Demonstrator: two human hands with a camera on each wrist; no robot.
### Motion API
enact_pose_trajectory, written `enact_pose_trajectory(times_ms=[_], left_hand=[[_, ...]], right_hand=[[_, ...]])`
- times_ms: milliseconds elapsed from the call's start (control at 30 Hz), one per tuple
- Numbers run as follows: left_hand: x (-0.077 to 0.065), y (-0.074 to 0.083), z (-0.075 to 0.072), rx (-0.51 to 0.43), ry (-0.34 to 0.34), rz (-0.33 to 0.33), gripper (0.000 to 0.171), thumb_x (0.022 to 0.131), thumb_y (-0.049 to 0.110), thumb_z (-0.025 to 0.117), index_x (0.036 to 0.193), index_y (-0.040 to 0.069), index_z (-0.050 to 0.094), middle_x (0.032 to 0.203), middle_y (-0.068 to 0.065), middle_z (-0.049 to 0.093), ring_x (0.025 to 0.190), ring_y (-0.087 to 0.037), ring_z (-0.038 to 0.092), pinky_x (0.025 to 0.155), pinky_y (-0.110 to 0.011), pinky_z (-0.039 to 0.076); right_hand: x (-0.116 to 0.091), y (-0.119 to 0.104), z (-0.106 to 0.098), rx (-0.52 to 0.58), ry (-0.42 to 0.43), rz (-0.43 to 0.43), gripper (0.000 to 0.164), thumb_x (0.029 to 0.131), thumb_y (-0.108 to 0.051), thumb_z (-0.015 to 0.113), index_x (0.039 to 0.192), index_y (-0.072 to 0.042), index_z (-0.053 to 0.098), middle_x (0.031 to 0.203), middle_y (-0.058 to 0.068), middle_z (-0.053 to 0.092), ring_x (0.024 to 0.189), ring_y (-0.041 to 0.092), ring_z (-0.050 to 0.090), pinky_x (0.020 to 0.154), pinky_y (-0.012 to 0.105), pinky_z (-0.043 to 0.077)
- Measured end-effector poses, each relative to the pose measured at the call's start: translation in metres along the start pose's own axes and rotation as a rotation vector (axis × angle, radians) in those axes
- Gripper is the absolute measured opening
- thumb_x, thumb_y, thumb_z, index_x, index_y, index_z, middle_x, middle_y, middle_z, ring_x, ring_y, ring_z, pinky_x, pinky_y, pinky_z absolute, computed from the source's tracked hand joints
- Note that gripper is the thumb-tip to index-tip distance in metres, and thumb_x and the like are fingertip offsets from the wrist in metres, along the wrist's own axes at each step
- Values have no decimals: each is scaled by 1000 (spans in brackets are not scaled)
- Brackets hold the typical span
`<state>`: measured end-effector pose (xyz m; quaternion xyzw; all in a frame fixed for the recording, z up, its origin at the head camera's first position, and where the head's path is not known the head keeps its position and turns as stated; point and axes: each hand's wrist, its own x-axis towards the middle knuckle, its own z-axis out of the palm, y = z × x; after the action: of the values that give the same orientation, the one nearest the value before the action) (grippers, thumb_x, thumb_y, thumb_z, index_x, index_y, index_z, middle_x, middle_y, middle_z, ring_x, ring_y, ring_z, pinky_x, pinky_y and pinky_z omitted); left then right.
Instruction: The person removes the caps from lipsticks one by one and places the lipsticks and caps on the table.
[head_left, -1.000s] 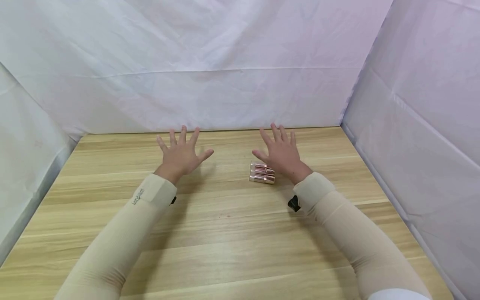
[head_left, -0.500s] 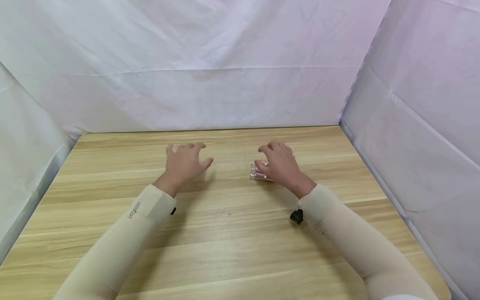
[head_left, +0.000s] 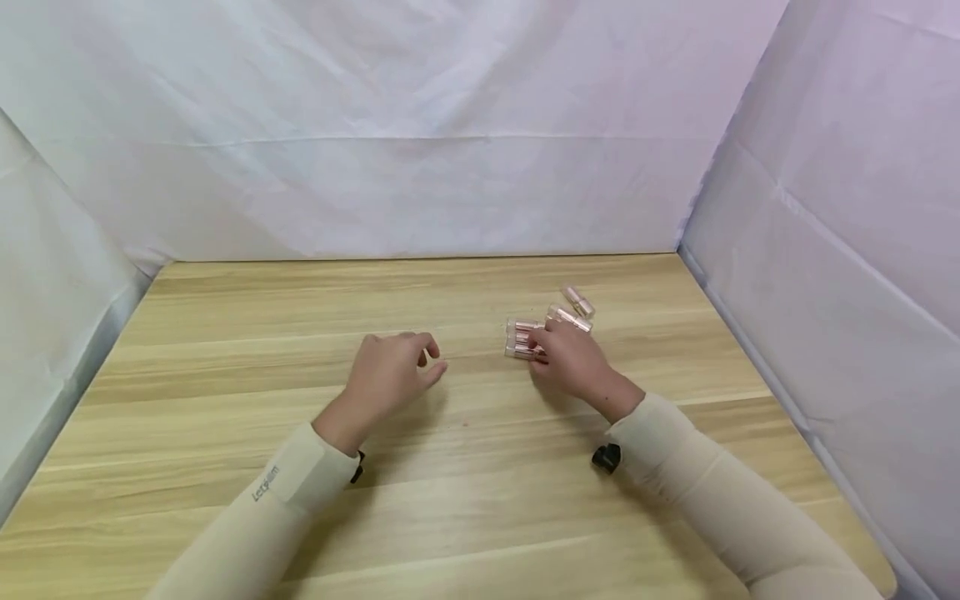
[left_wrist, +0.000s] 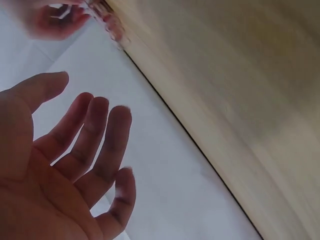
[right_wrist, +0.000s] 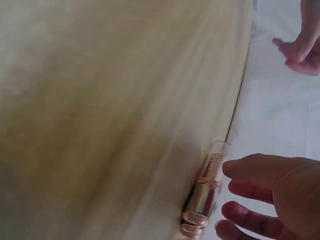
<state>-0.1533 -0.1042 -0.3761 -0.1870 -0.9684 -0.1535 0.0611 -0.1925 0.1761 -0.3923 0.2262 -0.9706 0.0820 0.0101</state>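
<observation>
Now | right hand (head_left: 572,360) fingers curled on lipstick tubes (head_left: 522,337), mid-frame | left hand (head_left: 390,375) loosely curled, empty | risk: tubes could have rolled across table (head_left: 225,333)

A: From where is the scene taken?

B: From above and behind both hands, facing forward and down over the table (head_left: 465,500). Each wrist view is taken close under its palm, facing along the fingers.

A: What is shared?

B: The tubes (head_left: 523,339) by the right hand (head_left: 573,360) are shown in all three views; each wrist view catches the opposite hand, blurred.
</observation>
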Motion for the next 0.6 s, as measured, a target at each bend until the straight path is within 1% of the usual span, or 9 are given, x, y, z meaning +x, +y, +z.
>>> enact_pose_trajectory(times_ms=[33,167,233,400,533,600], left_hand=[[-2,5,2,-15,-17,5,18,90,38,72,91,19,72,77,6,70,61,-8,59,66,-34,47],[-8,22,8,-70,-89,8,18,90,37,72,91,19,71,77,7,68,61,-6,56,65,-31,45],[-11,28,10,-76,-100,15,18,89,37,73,90,20,70,76,8,67,61,-6,55,67,-31,45],[-15,38,14,-84,-101,48,17,87,35,75,90,19,70,76,9,66,63,-6,57,70,-33,46],[-13,40,14,-101,-75,69,16,87,34,76,91,19,71,77,8,67,65,-6,59,72,-34,47],[-13,40,15,-114,-59,73,15,87,33,76,90,19,71,78,7,69,65,-7,59,72,-35,47]], right_hand=[[-2,2,1,-4,-7,11,18,85,-16,75,101,-8,71,94,7,63,82,20,55,74,38,49],[-10,7,3,-4,-12,49,18,83,-14,76,100,-9,71,94,7,63,83,21,56,74,40,50],[-13,6,5,5,-16,60,19,83,-13,76,101,-9,70,94,7,62,83,21,57,72,40,50],[-15,1,6,-8,-25,95,24,82,-14,77,105,-9,69,93,7,62,82,21,57,72,40,51],[-9,0,3,-23,-13,103,24,82,-11,77,104,-8,69,93,8,63,82,22,58,72,40,52],[-5,-1,1,-24,-20,99,21,82,-10,76,101,-8,69,92,7,63,81,21,58,70,39,52]])
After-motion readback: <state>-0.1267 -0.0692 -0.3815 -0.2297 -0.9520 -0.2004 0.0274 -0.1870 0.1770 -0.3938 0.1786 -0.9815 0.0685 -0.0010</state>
